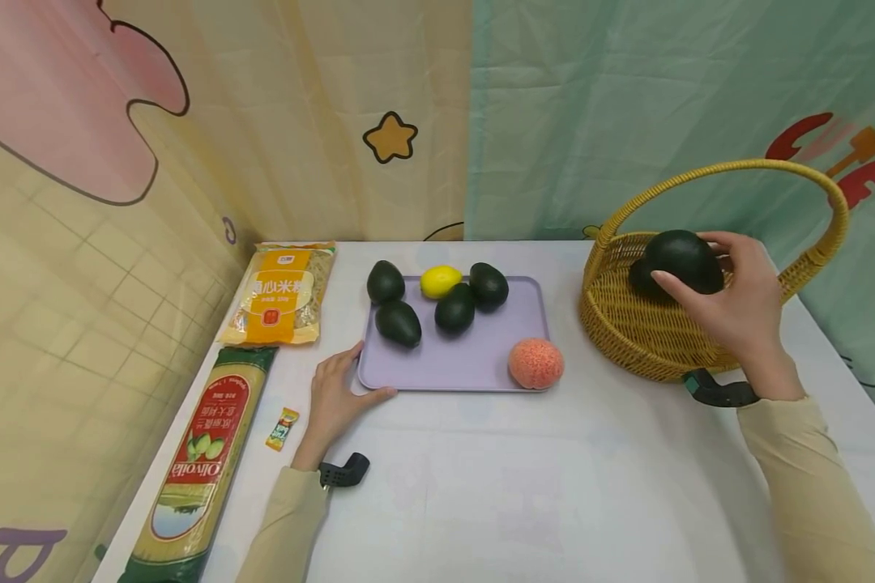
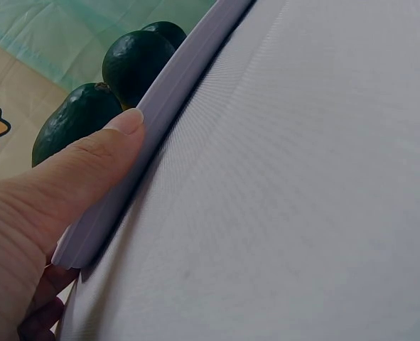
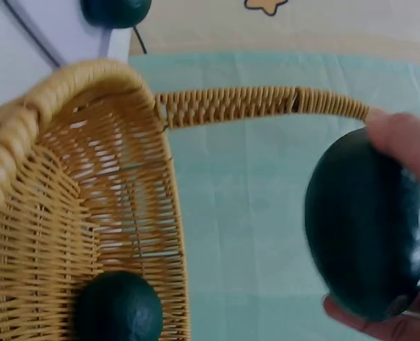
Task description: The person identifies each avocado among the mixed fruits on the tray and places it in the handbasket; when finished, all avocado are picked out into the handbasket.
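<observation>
My right hand [image 1: 747, 304] grips a dark green avocado [image 1: 681, 257] between thumb and fingers, up over the wicker basket [image 1: 627, 344]. Another avocado [image 3: 119, 307] lies inside the basket, partly hidden behind the held one in the head view. At the near left corner of the lilac tray [image 1: 459, 368], my left hand [image 1: 335, 402] holds the rim, thumb along the front edge and fingers at the left side. On the tray are several avocados [image 1: 398, 324], a yellow lemon [image 1: 441, 282] and a round, speckled coral-pink thing [image 1: 535, 363] at the near right corner.
Left of the tray lie a bag of dry noodles [image 1: 280, 295], a long pack of spaghetti [image 1: 200, 461] and a small wrapped sweet [image 1: 282, 429]. The basket's tall arched handle [image 1: 729, 166] rises behind the right hand. Printed curtains [image 1: 423, 186] hang along the table's back and sides.
</observation>
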Motion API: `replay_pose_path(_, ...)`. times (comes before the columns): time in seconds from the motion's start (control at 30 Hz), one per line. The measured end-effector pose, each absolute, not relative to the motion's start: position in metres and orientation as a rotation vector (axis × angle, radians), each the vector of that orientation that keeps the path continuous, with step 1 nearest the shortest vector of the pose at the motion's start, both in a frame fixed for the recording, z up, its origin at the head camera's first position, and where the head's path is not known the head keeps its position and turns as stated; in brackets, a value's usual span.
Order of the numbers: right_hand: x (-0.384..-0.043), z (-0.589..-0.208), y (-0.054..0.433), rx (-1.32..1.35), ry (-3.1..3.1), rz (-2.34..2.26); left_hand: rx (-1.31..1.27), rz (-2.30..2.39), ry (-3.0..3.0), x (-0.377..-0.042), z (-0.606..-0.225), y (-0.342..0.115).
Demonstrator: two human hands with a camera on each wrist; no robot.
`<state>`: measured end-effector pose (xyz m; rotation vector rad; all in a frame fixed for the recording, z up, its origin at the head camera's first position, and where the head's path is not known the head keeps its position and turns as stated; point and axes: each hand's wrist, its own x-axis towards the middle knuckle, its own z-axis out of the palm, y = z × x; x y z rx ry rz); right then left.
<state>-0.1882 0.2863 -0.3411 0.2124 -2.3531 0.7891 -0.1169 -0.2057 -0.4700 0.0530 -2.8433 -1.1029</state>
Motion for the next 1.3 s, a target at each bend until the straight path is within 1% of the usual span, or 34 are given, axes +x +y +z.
replay_pose_path(0.33,-0.207,-0.340,0.318,-0.035,-2.731,0.752,0.063,-1.121,-2.851,-0.117,-0.468,-0.205)
replay_pose_path(0.43,-0.212,-0.342,0.326,-0.072,-2.790,0.750,0.063,-1.119,-2.849,-0.116,-0.469,-0.205)
replay_pose_path(0.6,-0.222,-0.346,0.335,-0.055,-2.884,0.714,0.062,-1.113,-2.849,-0.116,-0.470,-0.207)
replay_pose_path(0.8,-0.233,-0.351,0.345,0.023,-3.023,0.681,0.064,-1.107,-2.850,-0.118,-0.472,-0.208)
replay_pose_path(1.3,-0.236,-0.349,0.364,0.033,-3.174,0.594,0.061,-1.106,-2.855,-0.117,-0.472,-0.207)
